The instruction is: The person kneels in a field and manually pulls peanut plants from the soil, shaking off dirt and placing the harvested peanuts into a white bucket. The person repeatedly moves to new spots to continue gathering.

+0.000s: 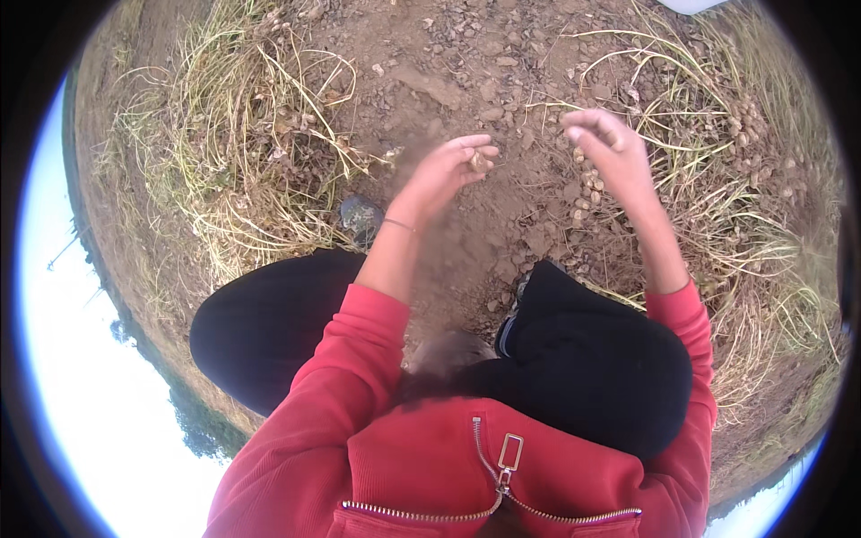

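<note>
My left hand (449, 165) is above bare soil, its fingers curled around a peanut pod (479, 161). To its right, my right hand (609, 144) has its thumb and fingertips close together beside a dry stem. Whether anything is pinched between them is not clear. Just under that hand, several pale peanut pods (586, 191) lie in a short row at the edge of the right heap of pulled peanut plants (706, 202). More pods (745, 124) cluster farther right among those stems.
Another heap of dry peanut plants (249, 148) lies on the left, next to a camouflage-patterned shoe (362, 218). Cloddy brown soil (464, 74) runs between the heaps. My bent knees in black trousers (599, 350) flank it. A white object (693, 5) shows at the top edge.
</note>
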The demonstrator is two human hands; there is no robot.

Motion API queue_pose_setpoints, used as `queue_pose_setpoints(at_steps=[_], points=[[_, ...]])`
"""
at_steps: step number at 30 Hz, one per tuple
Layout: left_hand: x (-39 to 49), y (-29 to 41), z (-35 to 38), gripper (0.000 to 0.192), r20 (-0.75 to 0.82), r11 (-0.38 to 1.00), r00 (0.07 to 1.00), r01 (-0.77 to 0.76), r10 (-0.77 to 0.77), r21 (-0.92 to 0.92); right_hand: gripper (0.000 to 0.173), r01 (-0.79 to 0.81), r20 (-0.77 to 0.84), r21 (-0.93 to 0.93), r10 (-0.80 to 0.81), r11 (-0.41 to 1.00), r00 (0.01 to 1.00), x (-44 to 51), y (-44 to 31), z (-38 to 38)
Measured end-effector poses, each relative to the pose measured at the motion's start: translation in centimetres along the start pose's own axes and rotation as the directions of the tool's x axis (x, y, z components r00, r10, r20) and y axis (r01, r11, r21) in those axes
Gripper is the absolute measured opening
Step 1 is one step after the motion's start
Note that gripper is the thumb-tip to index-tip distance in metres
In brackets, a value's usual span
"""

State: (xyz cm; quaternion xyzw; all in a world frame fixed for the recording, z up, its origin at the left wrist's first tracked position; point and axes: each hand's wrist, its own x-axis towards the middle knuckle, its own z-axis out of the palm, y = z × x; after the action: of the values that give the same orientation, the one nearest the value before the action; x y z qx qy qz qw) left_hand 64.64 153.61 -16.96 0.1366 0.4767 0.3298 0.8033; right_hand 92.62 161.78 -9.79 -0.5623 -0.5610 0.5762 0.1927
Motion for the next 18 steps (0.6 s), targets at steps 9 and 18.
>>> queue_pose_setpoints(at_steps=[9,18], points=[[3.4,-5.2,-2.3,0.038,-0.079,-0.03,0.805,0.119,0.588,0.992,0.035,0.17,-0.127,-0.61,-0.307,0.774,0.943,-8.4,4.9,1.4],[4.4,-6.2,-2.1,0.021,-0.055,-0.197,0.743,0.247,0.667,0.949,0.02,0.126,-0.445,-0.434,-0.334,0.892,0.831,-11.2,6.1,-0.1]])
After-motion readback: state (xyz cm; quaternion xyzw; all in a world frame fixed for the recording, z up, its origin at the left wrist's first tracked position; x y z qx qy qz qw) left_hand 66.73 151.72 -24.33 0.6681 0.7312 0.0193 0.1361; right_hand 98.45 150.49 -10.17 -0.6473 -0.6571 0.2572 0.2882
